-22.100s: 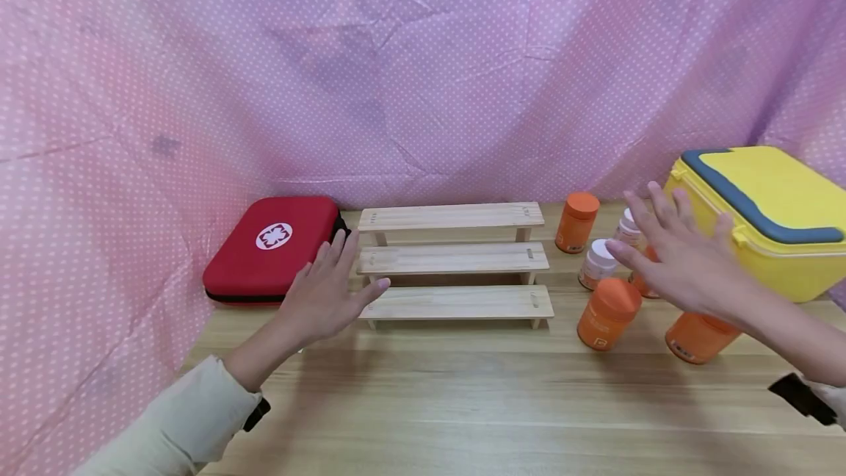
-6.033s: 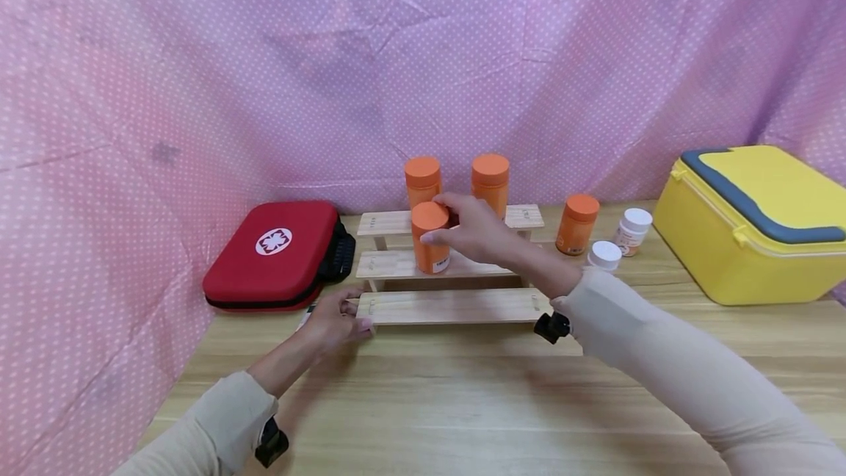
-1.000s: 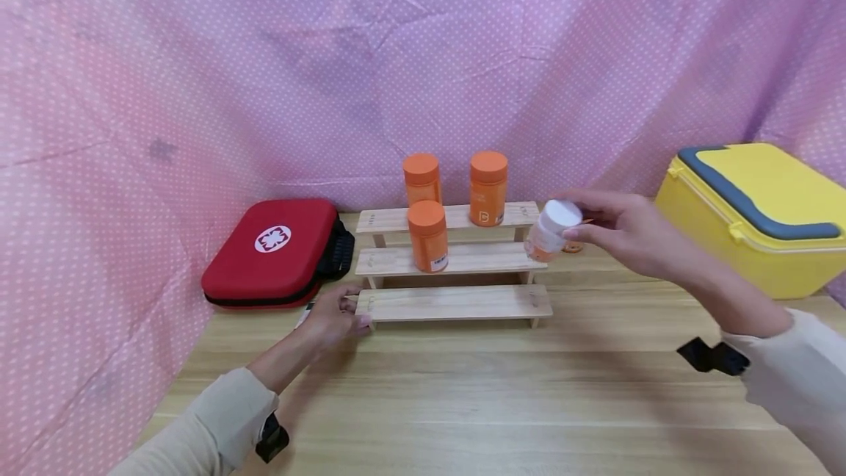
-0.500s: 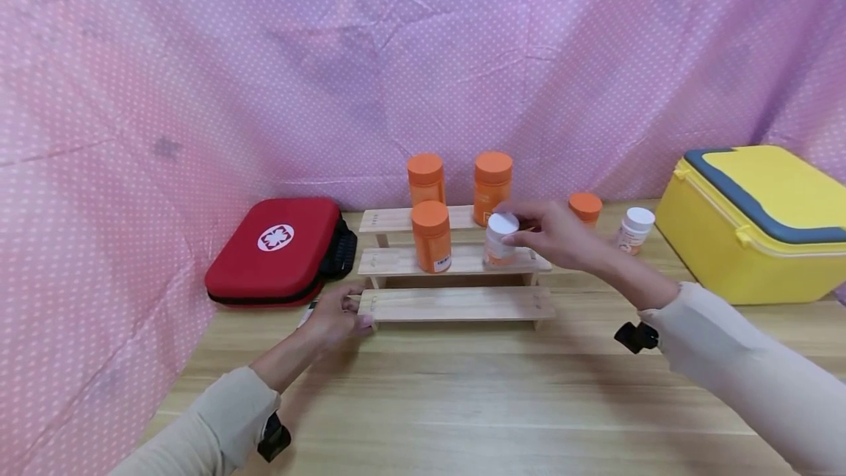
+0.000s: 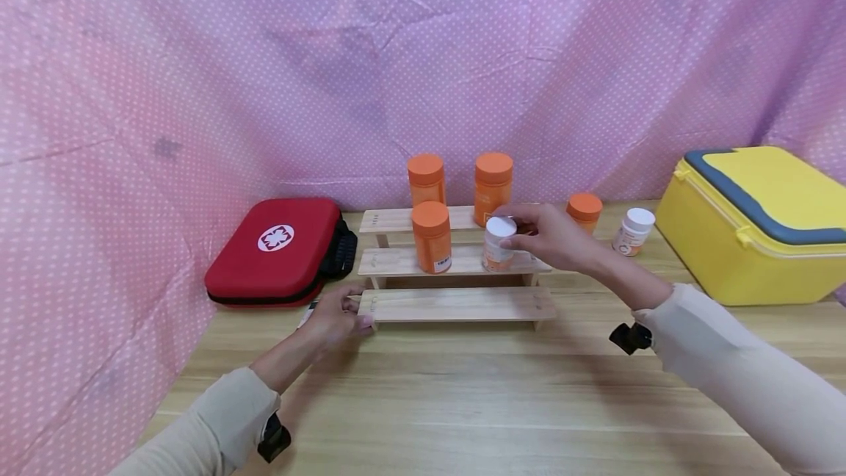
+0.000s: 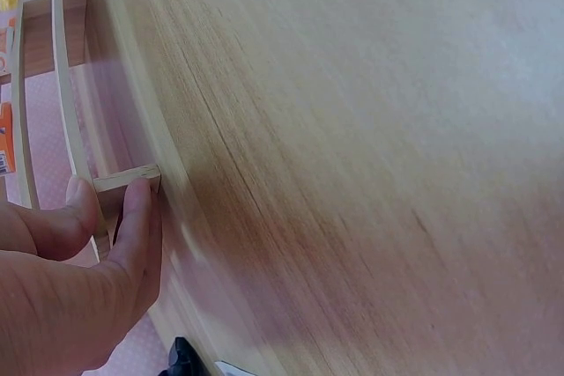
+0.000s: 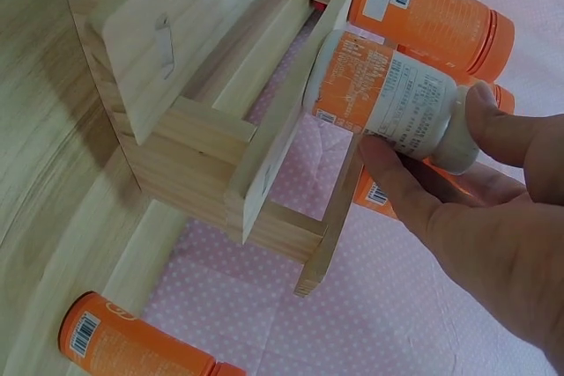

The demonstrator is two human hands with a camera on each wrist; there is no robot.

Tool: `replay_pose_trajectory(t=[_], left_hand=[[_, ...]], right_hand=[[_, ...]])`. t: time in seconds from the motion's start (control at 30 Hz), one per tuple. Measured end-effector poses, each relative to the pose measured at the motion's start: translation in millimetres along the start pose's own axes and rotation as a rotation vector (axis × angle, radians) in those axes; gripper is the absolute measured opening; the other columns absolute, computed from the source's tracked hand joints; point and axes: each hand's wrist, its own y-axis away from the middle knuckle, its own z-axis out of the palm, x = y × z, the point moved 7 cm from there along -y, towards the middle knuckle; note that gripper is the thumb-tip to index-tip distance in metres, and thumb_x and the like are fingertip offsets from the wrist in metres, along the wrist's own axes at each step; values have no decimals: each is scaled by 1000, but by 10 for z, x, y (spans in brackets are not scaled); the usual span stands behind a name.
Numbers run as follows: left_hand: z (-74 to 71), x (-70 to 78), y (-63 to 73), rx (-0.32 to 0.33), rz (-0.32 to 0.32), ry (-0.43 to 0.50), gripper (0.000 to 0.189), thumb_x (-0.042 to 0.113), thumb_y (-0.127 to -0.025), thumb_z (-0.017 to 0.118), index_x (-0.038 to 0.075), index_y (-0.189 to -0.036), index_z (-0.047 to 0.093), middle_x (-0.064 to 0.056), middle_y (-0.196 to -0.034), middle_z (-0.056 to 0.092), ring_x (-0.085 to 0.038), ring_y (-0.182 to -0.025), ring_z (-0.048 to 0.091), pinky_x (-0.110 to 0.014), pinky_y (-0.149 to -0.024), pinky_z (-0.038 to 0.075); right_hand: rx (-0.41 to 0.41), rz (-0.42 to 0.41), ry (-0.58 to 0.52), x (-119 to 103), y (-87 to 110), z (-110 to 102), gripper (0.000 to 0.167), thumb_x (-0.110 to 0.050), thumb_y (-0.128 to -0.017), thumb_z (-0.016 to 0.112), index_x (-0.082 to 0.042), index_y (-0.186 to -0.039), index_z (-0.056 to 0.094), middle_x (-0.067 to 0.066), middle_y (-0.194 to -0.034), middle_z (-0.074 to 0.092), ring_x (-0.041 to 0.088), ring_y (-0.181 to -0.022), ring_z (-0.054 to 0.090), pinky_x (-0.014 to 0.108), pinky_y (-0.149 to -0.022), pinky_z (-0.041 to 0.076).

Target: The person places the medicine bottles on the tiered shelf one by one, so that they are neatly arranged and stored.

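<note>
My right hand (image 5: 562,236) pinches a small white pill bottle (image 5: 499,250) with an orange label. It stands upright on the right part of the middle tier, and in the right wrist view the thumb is at its cap. The three-tier wooden rack (image 5: 456,305) is held at its front left end by my left hand (image 5: 333,314); the left wrist view shows thumb and fingers around a leg (image 6: 132,177). Three orange bottles stand on the rack: one on the middle tier (image 5: 432,237), two on the top tier, left (image 5: 426,176) and right (image 5: 493,186).
To the rack's right, an orange bottle (image 5: 584,210), partly hidden by my right hand, and another white bottle (image 5: 633,233) stand on the table. A yellow box (image 5: 747,241) is at far right, and a red first-aid case (image 5: 264,255) lies at left.
Over the last second my right hand has brought the white bottle leftward onto the middle tier, from tilted to upright. Three orange bottles have moved from table to rack since the earliest frame.
</note>
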Motion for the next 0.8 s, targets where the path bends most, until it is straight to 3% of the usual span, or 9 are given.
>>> replay_pose_trajectory(t=[0.33, 0.57, 0.8], left_hand=[[30, -9, -6, 3, 2, 17, 57, -26, -77, 60, -9, -130, 46, -23, -99, 57, -24, -84, 61, -35, -75, 62], [32, -10, -3, 4, 10, 16, 58, -26, -77, 59, -9, -131, 45, -23, -99, 57, -22, -83, 61, -35, -75, 62], [20, -20, -5, -13, 8, 40, 62, -26, -78, 59, -10, -135, 41, -23, -99, 56, -20, -80, 60, -36, -75, 62]], right_hand=[[7, 15, -36, 47, 101, -73, 44, -12, -89, 70, 0, -129, 56, 17, -117, 64, 30, -106, 62, 43, -90, 56], [22, 33, 50, 128, 422, -286, 41, -17, -90, 69, 2, -125, 59, 18, -116, 64, 31, -106, 62, 45, -90, 55], [51, 83, 99, 389, 875, -476, 36, -18, -89, 71, -3, -120, 63, 14, -115, 65, 30, -106, 62, 22, -81, 57]])
